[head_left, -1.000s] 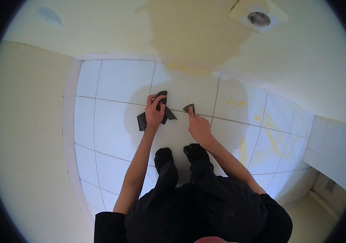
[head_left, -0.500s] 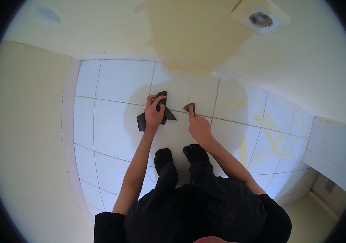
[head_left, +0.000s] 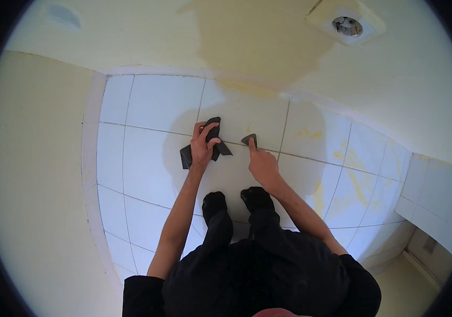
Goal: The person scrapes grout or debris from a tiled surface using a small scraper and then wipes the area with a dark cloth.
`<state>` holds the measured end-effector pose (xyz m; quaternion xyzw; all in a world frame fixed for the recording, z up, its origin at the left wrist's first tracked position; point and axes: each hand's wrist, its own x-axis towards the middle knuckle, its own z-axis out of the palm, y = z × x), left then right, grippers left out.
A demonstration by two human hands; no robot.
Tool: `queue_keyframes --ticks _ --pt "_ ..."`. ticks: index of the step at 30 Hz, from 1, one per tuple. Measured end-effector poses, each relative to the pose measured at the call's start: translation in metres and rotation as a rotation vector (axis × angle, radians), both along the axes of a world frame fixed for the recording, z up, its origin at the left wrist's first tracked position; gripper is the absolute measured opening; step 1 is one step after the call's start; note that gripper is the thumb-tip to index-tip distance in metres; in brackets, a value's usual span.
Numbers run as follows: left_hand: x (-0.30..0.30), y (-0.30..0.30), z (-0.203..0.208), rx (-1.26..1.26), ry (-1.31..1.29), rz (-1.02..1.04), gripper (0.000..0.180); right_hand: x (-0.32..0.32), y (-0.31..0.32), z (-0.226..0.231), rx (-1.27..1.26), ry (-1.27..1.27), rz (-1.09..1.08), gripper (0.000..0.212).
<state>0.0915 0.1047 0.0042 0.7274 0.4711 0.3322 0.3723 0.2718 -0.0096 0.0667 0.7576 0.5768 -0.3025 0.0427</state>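
Black crumpled cloth (head_left: 185, 157) was bunched in the left hand (head_left: 201, 150), whose fingers bent over its upper part while loose ends stuck out on both sides of the palm. Just beside it, the right hand (head_left: 264, 168) was closed on a small dark-grey triangular scraper (head_left: 248, 139), forefinger stretched along it. Cloth and scraper lay between the far edge of the white tiled floor (head_left: 152, 164) and two black-socked feet (head_left: 215, 205). Yellow smears (head_left: 361, 195) marked tiles toward the floor's right edge. Beyond the far edge rose a cream wall (head_left: 131, 31) with a round recess (head_left: 347, 26).
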Motion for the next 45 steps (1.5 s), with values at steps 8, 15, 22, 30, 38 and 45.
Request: queue_keyframes --ticks 8,15,22,30,38,45 --pt "-0.004 0.002 -0.001 -0.024 -0.046 0.000 0.044 -0.001 -0.004 -0.012 0.060 -0.027 0.048 0.066" --pt "0.003 0.002 0.006 -0.030 -0.001 0.025 0.021 -0.003 -0.009 -0.012 0.063 -0.044 0.076 0.064" --pt "0.007 0.000 0.001 0.079 0.054 0.058 0.028 -0.007 -0.006 -0.008 0.098 -0.068 0.076 0.062" --pt "0.008 0.001 0.001 0.066 0.074 0.063 0.029 -0.002 -0.004 -0.001 0.045 -0.044 0.062 0.063" --pt "0.008 0.000 0.004 0.060 0.052 0.052 0.029 -0.004 -0.004 -0.004 0.052 -0.066 0.047 0.062" --pt "0.007 0.002 0.001 0.054 0.074 0.060 0.029 -0.001 0.003 -0.002 0.059 -0.071 0.076 0.061"
